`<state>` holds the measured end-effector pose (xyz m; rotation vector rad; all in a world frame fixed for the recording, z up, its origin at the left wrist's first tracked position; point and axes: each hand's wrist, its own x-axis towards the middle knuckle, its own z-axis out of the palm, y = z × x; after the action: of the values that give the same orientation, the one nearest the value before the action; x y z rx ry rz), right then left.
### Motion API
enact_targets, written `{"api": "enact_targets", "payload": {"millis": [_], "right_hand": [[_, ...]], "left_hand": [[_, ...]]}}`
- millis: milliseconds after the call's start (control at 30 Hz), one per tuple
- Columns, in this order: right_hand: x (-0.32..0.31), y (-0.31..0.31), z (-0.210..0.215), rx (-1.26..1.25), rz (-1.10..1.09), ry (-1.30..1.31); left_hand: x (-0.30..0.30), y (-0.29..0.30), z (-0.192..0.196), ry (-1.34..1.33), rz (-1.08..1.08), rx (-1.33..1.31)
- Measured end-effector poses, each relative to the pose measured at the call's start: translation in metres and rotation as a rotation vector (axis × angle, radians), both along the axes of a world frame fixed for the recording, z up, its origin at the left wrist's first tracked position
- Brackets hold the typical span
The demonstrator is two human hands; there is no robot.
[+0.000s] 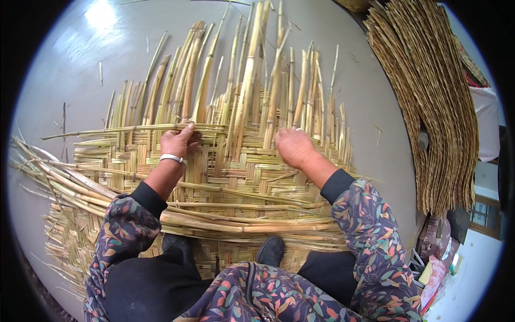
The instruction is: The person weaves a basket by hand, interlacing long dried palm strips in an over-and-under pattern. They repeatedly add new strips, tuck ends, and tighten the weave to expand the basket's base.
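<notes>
A woven mat of flattened reed strips (247, 174) lies on the floor before me, the loose strip ends (249, 70) fanning out along its far edge. My left hand (178, 144), with a white band at the wrist, pinches a long thin reed strip (107, 130) lying crosswise near that edge. The strip's left end sticks out past the mat. Farther right, my right hand (294, 146) is closed low over the upright strips, its fingertips hidden; what it grips, if anything, does not show.
A bundle of long loose reeds (230, 224) lies across the mat just beyond my shoes (270, 251). Finished matting (209, 263) extends under my feet. A tall stack of brown ribbed sheets (429, 102) stands at the right, with assorted household items (437, 268) below it.
</notes>
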<state>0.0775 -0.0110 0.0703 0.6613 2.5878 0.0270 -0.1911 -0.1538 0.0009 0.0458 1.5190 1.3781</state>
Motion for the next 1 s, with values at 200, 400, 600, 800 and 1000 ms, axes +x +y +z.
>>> {"api": "enact_targets", "payload": {"millis": [200,400,600,800,1000], "right_hand": [[-0.074,-0.024,0.008,-0.323,-0.183,0.487],[-0.121,-0.039,-0.013,-0.356,-0.312,0.505],[-0.131,-0.033,-0.014,-0.423,-0.479,0.393],[-0.127,-0.038,-0.017,-0.434,-0.605,0.567],[-0.125,-0.045,-0.026,-0.385,-0.809,0.751]], "left_hand": [[0.002,-0.006,0.002,0.104,0.123,0.014],[-0.022,-0.014,-0.003,0.22,0.229,0.12],[-0.059,-0.008,0.003,0.305,0.175,0.115],[-0.064,0.042,0.016,0.146,-0.221,0.239],[-0.052,0.088,0.012,1.012,-0.855,-0.03]]}}
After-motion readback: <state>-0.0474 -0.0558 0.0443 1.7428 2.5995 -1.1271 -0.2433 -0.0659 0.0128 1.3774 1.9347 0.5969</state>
